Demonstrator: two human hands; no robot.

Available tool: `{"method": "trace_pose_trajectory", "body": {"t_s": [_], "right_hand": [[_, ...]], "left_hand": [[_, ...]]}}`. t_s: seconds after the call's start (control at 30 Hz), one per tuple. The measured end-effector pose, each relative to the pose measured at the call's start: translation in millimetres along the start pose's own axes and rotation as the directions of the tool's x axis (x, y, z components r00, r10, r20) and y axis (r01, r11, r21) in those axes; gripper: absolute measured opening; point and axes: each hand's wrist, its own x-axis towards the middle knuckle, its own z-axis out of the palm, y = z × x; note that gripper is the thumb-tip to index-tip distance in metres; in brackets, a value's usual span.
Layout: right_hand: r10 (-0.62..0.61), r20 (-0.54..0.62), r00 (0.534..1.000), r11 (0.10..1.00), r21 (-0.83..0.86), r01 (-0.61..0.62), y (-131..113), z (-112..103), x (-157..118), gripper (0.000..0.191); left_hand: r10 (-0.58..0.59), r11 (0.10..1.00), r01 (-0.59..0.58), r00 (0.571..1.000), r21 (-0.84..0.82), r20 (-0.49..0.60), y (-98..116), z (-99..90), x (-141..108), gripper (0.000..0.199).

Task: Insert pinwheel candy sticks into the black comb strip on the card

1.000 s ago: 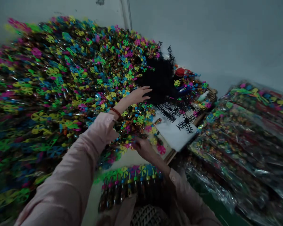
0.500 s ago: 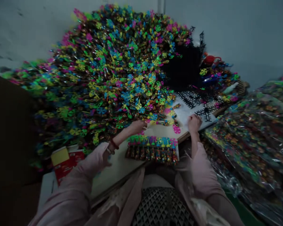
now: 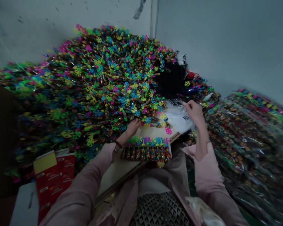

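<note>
A row of small clear tubes filled with multicoloured beads or sweets [image 3: 146, 153], topped with bright plastic pinwheels, lies at the table's near edge. Beyond it, my left hand [image 3: 132, 127] reaches to the front of a big heap of similar pinwheel tubes [image 3: 103, 84]. Its fingers are closed together, and whatever they grip is hidden. My right hand [image 3: 194, 112] is raised over a white sheet [image 3: 179, 121], thumb and forefinger pinched. I cannot make out anything between them. Black lattice-like plastic pieces [image 3: 175, 101] lie beside that hand, partly covered by it. A pink pinwheel [image 3: 168, 130] rests near the sheet.
A black mass [image 3: 171, 78] sits against the heap. Clear bags of colourful items [image 3: 247, 135] are piled on the right. A red box [image 3: 54, 179] stands at lower left beside a dark brown panel [image 3: 1, 135]. Walls rise behind the heap.
The view has shifted, so the heap appears lower and further left. My right hand has lifted and moved forward over the black pieces. My left hand stays at the heap's front edge.
</note>
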Motion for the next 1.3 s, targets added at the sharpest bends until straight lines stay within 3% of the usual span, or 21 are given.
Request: {"method": "trace_pose_trajectory", "body": {"t_s": [0.07, 0.1, 0.17, 0.23, 0.3, 0.37, 0.47, 0.53, 0.6, 0.67, 0.73, 0.83, 0.93, 1.03, 1.1, 1.13, 1.2, 1.3], "right_hand": [[-0.089, -0.006, 0.996, 0.996, -0.006, 0.089, -26, -34, -19, 0.04], [-0.136, 0.04, 0.99, 0.991, 0.005, 0.136, -41, -49, -30, 0.041], [-0.233, 0.196, 0.953, 0.972, 0.069, 0.224, -70, -73, -49, 0.043], [-0.299, 0.315, 0.901, 0.953, 0.15, 0.264, -95, -93, -61, 0.044], [-0.301, 0.352, 0.886, 0.948, 0.208, 0.239, -107, -113, -68, 0.039], [-0.282, 0.396, 0.874, 0.945, 0.27, 0.183, -104, -135, -73, 0.035], [-0.293, 0.527, 0.798, 0.932, 0.342, 0.117, -82, -161, -86, 0.057], [-0.283, 0.537, 0.794, 0.92, 0.385, 0.067, -65, -166, -101, 0.042], [-0.221, 0.439, 0.871, 0.883, 0.469, -0.013, -53, -157, -116, 0.029], [-0.09, 0.26, 0.962, 0.785, 0.613, -0.092, -45, -141, -128, 0.031], [0.055, 0.133, 0.99, 0.631, 0.764, -0.138, -43, -124, -134, 0.032], [0.209, 0.14, 0.968, 0.395, 0.894, -0.214, -45, -101, -137, 0.034], [0.299, 0.221, 0.928, 0.303, 0.901, -0.311, -48, -76, -143, 0.035], [0.346, 0.329, 0.879, 0.27, 0.862, -0.429, -44, -47, -158, 0.037], [0.36, 0.425, 0.83, 0.254, 0.812, -0.526, -36, -27, -174, 0.04], [0.361, 0.459, 0.812, 0.258, 0.787, -0.56, -30, -18, -183, 0.04], [0.357, 0.483, 0.799, 0.302, 0.75, -0.588, -17, -3, -202, 0.04], [0.38, 0.485, 0.788, 0.405, 0.678, -0.613, 2, 20, -224, 0.038]], "left_hand": [[0.025, 0.994, -0.044, 0.983, -0.097, -0.183, 27, -16.4, -8, 0.026], [0.05, 0.978, -0.11, 0.949, -0.175, -0.312, 45, -27.7, -13, 0.028], [0.125, 0.884, -0.343, 0.827, -0.318, -0.548, 86, -54.8, -22, 0.055], [0.19, 0.739, -0.522, 0.767, -0.425, -0.613, 128, -82.6, -27, 0.072], [0.231, 0.582, -0.566, 0.803, -0.584, -0.549, 159, -105.0, -30, 0.048], [0.221, 0.434, -0.506, 0.862, -0.746, -0.457, 177, -119.6, -32, 0.035], [0.212, 0.241, -0.361, 0.925, -0.901, -0.314, 179, -130.0, -45, 0.042], [0.252, 0.165, -0.266, 0.942, -0.95, -0.22, 174, -131.5, -59, 0.047], [0.285, 0.112, -0.175, 0.949, -0.978, -0.137, 173, -128.8, -73, 0.049], [0.305, 0.035, -0.075, 0.95, -0.997, -0.061, 177, -122.0, -85, 0.046], [0.337, -0.034, 0.025, 0.941, -0.999, 0.012, 184, -112.9, -92, 0.047], [0.359, -0.014, 0.077, 0.931, -0.997, 0.067, 191, -99.2, -96, 0.057], [0.182, -0.004, -0.037, 0.983, -0.999, -0.038, 193, -85.1, -92, 0.054], [-0.045, -0.189, -0.141, 0.99, -0.972, -0.135, 194, -64.5, -89, 0.046], [-0.111, -0.307, -0.122, 0.99, -0.944, -0.091, 198, -45.9, -92, 0.044], [-0.123, -0.322, -0.1, 0.99, -0.941, -0.064, 201, -35.6, -96, 0.043], [-0.124, -0.26, -0.064, 0.992, -0.963, -0.032, 210, -14.1, -110, 0.042], [-0.118, -0.025, -0.014, 0.993, -1.0, -0.011, 223, 16.5, -138, 0.042]]}}
